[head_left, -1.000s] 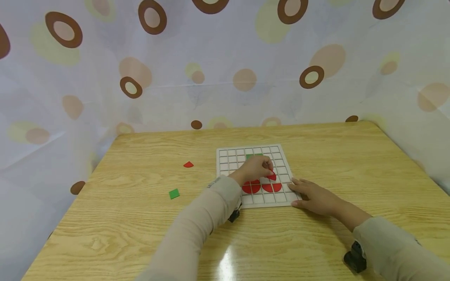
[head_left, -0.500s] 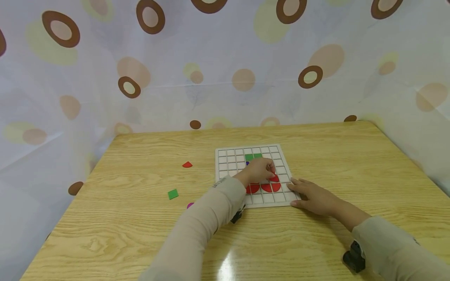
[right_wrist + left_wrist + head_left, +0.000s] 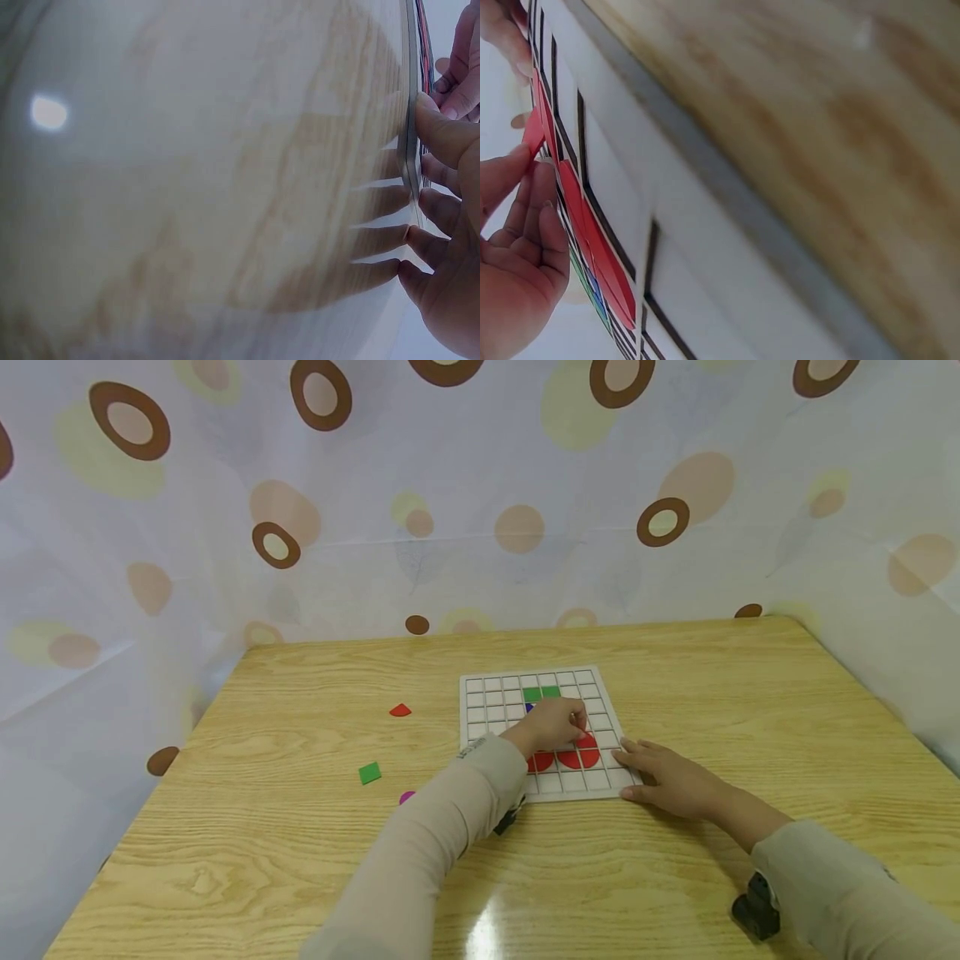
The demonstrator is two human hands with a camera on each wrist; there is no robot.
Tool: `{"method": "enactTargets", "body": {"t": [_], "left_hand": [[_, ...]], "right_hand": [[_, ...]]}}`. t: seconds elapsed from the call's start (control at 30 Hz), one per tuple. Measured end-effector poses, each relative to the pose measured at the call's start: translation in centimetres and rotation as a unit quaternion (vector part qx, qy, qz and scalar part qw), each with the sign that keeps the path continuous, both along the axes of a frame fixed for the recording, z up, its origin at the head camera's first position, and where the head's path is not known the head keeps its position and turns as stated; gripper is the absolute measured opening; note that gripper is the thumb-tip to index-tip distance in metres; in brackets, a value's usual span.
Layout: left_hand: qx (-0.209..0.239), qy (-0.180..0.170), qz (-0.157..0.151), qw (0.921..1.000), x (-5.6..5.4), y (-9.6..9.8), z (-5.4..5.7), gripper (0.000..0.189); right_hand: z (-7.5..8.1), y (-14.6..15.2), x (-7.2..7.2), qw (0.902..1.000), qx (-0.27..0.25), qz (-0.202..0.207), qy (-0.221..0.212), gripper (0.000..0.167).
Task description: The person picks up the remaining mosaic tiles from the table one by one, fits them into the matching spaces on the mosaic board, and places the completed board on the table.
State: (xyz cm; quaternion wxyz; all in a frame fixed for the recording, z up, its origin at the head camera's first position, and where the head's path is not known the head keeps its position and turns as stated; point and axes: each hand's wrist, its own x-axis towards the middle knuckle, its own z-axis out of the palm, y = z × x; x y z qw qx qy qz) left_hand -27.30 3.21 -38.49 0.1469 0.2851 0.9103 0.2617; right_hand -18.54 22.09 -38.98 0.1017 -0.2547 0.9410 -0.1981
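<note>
A white gridded board (image 3: 495, 700) lies flat on the table. My left hand (image 3: 553, 722) is over it, thumb and fingertips pinching a red quarter-circle piece (image 3: 532, 135). In the left wrist view that piece is tilted just at the grid, close to other red pieces (image 3: 600, 247). Two red rounded shapes (image 3: 580, 758) sit side by side in the board's lower rows, partly behind my left hand. Green squares (image 3: 542, 693) and a partly hidden blue piece (image 3: 529, 707) lie higher up. My right hand (image 3: 671, 781) rests at the board's right edge, fingers extended and touching it.
Left of the board lie a loose red quarter-circle (image 3: 401, 710), a green square (image 3: 370, 772) and a magenta piece (image 3: 407, 797) partly covered by the left sleeve. A patterned curtain (image 3: 465, 568) hangs behind the wooden table (image 3: 225, 827).
My left hand has shifted slightly right and lowered the red piece to the grid above the right-hand red shape. The magenta piece has come out from behind the sleeve. My right hand stays put.
</note>
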Motion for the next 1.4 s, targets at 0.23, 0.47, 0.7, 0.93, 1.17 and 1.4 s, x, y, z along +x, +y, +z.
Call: {"method": "enactTargets", "body": {"t": [0.23, 0.47, 0.7, 0.93, 1.17, 1.4], "left_hand": [[-0.029, 0.02, -0.01, 0.9993, -0.07, 0.05, 0.1, 0.006], [-0.059, 0.046, -0.017, 0.9971, -0.15, 0.19, -0.21, 0.006], [-0.071, 0.055, -0.021, 0.9958, 0.14, 0.44, 0.08, 0.006], [-0.082, 0.07, -0.031, 0.9937, 0.26, 0.53, 0.2, 0.006], [-0.08, 0.079, -0.039, 0.9929, 0.11, 0.44, 0.06, 0.006], [-0.049, 0.044, -0.018, 0.9977, -0.05, -0.19, 0.25, 0.009]], "right_hand": [[-0.15, 0.01, -0.05, 1.0, -0.001, 0.0, 0.002, 0.062], [-0.28, 0.03, -0.07, 1.0, -0.005, -0.002, 0.002, 0.062], [-0.24, 0.05, -0.08, 1.0, -0.007, -0.001, -0.001, 0.062], [-0.31, 0.1, -0.11, 1.0, -0.002, -0.003, 0.0, 0.063], [-0.35, 0.12, -0.1, 1.0, -0.004, -0.003, 0.002, 0.062], [-0.24, 0.14, -0.07, 1.0, -0.002, 0.0, 0.005, 0.062]]}}
